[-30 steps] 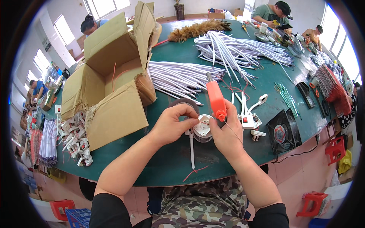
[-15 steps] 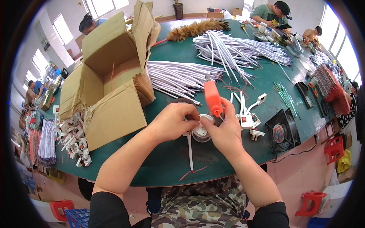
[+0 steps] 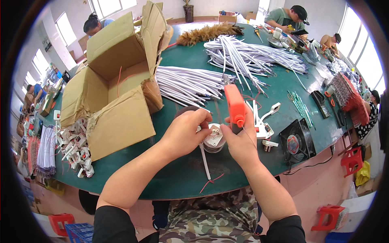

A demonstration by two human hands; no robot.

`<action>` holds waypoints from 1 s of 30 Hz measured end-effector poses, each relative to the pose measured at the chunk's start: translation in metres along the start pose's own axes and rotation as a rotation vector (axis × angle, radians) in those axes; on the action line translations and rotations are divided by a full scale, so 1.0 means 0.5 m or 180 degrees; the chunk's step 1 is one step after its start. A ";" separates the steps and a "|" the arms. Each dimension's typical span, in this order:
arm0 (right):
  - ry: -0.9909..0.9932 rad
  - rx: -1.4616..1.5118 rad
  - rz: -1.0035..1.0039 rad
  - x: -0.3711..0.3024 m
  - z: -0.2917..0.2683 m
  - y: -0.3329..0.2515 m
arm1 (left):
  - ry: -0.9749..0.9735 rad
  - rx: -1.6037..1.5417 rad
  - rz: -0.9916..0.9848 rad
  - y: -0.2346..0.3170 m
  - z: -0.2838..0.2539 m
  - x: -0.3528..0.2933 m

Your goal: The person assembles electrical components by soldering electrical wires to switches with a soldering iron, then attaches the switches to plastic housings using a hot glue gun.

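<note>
My right hand (image 3: 242,139) is closed round an orange soldering gun (image 3: 236,101), its metal tip pointing away from me and a thin wire trailing from its near end. Between my hands lies a small white plastic part (image 3: 215,133) with metal contacts, on a round white-and-clear base (image 3: 214,146). My left hand (image 3: 184,131) pinches at the part's left edge; what its fingertips hold is too small to name. A white cable (image 3: 205,163) runs from there toward me, near a thin red wire (image 3: 211,183). A dark round thing is partly hidden behind my left hand.
An open cardboard box (image 3: 121,91) stands left, beside heaped white switch pieces (image 3: 77,150). White cable bundles (image 3: 190,81) and a brown duster (image 3: 208,33) lie beyond. Right are a white switch with plug (image 3: 265,130), a black fan (image 3: 298,142) and green sticks (image 3: 300,106). Other people sit around.
The soldering gun has swung slightly right and toward me. My fingers have parted, so more of the white part's contacts show. The view has shifted a little.
</note>
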State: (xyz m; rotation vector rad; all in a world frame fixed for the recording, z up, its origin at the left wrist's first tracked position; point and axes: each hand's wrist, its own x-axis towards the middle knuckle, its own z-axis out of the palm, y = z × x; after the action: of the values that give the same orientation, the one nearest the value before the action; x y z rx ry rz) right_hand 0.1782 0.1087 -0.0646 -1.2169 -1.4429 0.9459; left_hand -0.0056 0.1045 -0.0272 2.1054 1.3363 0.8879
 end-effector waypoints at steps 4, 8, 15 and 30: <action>-0.0300 0.0613 0.0143 0.007 -0.003 -0.022 | 0.0362 0.0460 0.0651 -0.012 0.009 -0.005; -0.0503 0.0943 0.0133 0.002 0.004 -0.010 | 0.0452 0.0341 0.0554 -0.010 0.013 -0.007; -0.0526 0.0696 0.0150 0.004 0.009 -0.011 | 0.0428 0.0424 0.0686 -0.012 0.018 -0.004; -0.0378 0.0083 -0.0139 0.003 0.007 -0.003 | 0.0415 -0.0433 0.0083 -0.031 0.039 -0.027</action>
State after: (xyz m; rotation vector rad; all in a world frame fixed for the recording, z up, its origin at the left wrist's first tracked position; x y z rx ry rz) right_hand 0.1744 0.1099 -0.0639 -1.1216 -1.5394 1.0185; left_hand -0.0044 0.0970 -0.0545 1.9943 1.2759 1.1117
